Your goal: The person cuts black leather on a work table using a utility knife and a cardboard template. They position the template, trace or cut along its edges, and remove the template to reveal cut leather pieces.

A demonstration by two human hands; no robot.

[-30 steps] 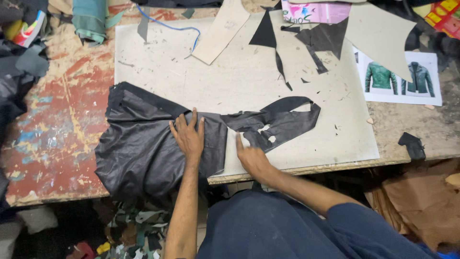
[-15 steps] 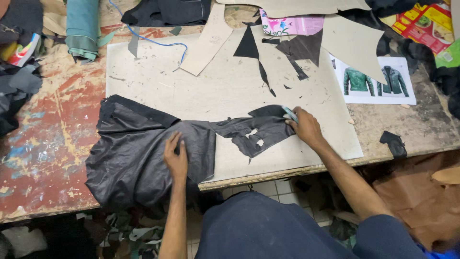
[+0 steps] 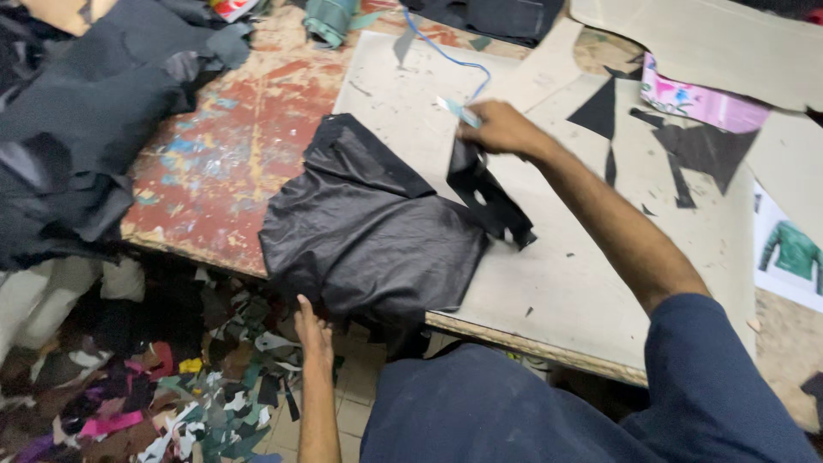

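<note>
A large piece of black leather [image 3: 369, 231] lies on a pale cutting board [image 3: 557, 249] and hangs over the table's front edge. My right hand [image 3: 501, 129] is at the far side of the leather, gripping a small light-blue cutter [image 3: 459, 111] and lifting a cut black strip [image 3: 489, 197] off the piece. My left hand [image 3: 313, 330] is below the table edge, fingers on the hanging lower hem of the leather.
A heap of dark leather [image 3: 86, 129] covers the table's left end. The worn red tabletop [image 3: 231, 146] shows between heap and board. Cardboard patterns [image 3: 711, 39], black offcuts [image 3: 703, 146] and a jacket picture [image 3: 793, 253] lie right. Scraps [image 3: 171, 403] litter the floor.
My right hand moved up and left from the strip's right end to the far edge, raising the strip. My left hand dropped off the leather's top to its hanging edge. The view shifted left.
</note>
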